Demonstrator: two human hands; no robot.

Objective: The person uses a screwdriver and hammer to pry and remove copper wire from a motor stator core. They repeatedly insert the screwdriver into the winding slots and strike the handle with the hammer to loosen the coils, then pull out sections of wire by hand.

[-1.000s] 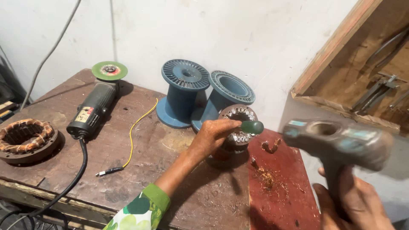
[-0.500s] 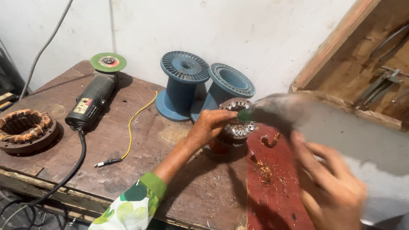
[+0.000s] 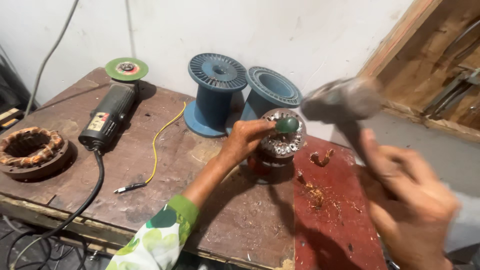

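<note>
Motor stator (image 3: 280,142), ribbed grey, takes green-handled tool (image 3: 286,125) in left grip (image 3: 245,142); right grip (image 3: 405,200) clasps blurred hammer (image 3: 342,100).

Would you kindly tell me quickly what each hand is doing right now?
Left hand: closed on a green-handled tool set against the motor stator.
Right hand: closed on the hammer, blurred in motion.

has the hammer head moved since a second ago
Yes. The hammer head has swung left toward the blue spools, and now sits blurred beside the green-handled tool on the stator.
</note>
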